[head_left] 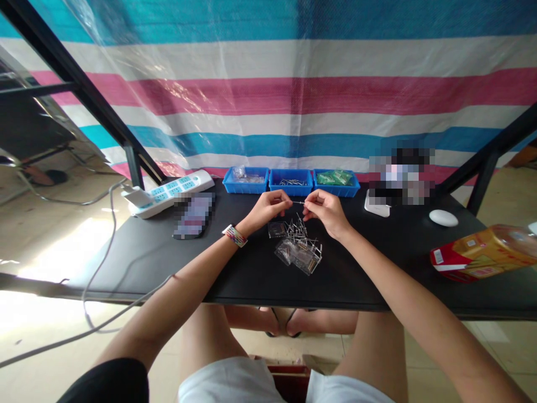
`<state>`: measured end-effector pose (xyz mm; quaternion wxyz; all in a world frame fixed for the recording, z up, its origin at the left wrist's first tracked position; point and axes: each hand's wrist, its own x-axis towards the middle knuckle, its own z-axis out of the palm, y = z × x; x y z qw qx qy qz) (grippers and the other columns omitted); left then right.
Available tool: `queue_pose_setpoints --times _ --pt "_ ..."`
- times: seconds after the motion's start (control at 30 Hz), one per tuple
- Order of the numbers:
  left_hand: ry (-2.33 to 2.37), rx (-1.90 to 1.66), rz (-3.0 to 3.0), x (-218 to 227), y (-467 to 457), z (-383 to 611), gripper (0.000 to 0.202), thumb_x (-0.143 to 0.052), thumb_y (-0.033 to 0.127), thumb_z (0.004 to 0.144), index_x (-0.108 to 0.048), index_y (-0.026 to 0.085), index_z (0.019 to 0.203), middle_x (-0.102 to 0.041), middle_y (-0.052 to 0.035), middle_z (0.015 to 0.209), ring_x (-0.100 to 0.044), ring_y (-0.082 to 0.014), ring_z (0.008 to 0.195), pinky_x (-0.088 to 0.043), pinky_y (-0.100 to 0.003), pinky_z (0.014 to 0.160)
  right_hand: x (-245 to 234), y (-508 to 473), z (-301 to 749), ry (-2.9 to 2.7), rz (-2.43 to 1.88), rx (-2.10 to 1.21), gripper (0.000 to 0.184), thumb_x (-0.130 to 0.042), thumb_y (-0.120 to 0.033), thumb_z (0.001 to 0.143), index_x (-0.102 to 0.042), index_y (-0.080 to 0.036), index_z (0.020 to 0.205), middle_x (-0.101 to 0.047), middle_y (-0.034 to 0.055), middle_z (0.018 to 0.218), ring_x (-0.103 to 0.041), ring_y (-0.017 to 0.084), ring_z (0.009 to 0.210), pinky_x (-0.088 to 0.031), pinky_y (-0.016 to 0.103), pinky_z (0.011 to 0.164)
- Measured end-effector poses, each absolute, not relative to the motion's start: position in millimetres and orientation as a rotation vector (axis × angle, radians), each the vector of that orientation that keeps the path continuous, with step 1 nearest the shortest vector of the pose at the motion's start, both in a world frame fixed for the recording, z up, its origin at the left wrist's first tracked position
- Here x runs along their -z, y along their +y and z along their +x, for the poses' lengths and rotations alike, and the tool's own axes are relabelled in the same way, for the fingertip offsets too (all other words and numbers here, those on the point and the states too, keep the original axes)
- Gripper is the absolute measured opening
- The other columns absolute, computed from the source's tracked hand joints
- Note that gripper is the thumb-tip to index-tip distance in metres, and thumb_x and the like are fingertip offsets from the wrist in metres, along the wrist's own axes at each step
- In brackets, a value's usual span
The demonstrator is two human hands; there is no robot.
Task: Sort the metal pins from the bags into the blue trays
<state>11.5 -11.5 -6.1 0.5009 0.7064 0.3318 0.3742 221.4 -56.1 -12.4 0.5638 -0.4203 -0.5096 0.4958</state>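
Clock centred on the rod pile, and right down at six o'clock come the white shorts [229, 382], below the near edge of the black table [251, 280]. A grey cable [126, 305] sweeps in around eight. Out at three sits a gold-and-red container [482, 252].

Up to the middle now: clear packets [306, 258] lie on the six o'clock side of the loose rods [297, 228], touching them, their contents too small to make out. And here are the hands! The left hand [268, 208], wristband [235, 235] on show, is at half past ten; the right hand [329, 210] is at half past one. Both are closed in a fingertip pinch, one at each end of a thin metal rod [298, 202], held above the table at twelve, just beyond the pile.

Over at nine, a phone [194, 215] with a blurred screen; beyond it a white power strip [180, 190], plug in its near end. Farther out, three blue bins in a row: the left bin [246, 187] with clear packets, the middle bin [291, 189] with metal rods, the right bin [335, 191] with green packets. Behind everything at twelve hangs the striped sheet [260, 92].
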Motion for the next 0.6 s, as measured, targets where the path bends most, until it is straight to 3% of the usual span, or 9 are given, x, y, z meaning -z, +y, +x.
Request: queue_pose_setpoints --times 0.17,0.6 --pt "0.783 -0.857 1.666 10.8 -7.6 11.6 0.036 -0.066 0.051 0.092 -0.067 0.017 0.078 -0.064 -0.0028 0.067 -0.058 -0.0132 0.060 -0.043 -0.024 0.055 15.8 -54.8 219.9 -1.258 -0.989 -1.119 0.037 -0.091 -0.044 0.067 -0.065 -0.021 0.078 -0.064 -0.0004 0.074 -0.069 0.018 0.069 -0.066 0.032 0.058" --pt "0.809 -0.928 1.671 10.3 -10.2 11.2 0.036 -0.079 0.051 0.085 -0.066 0.017 0.084 -0.064 -0.0005 0.072 -0.058 -0.0112 0.062 -0.044 -0.022 0.056 13.7 -56.2 219.9 -1.182 -0.995 -1.209 0.034 -0.088 -0.039 0.068 -0.062 -0.021 0.080 -0.060 -0.0022 0.078 -0.065 0.014 0.065 -0.063 0.028 0.053"
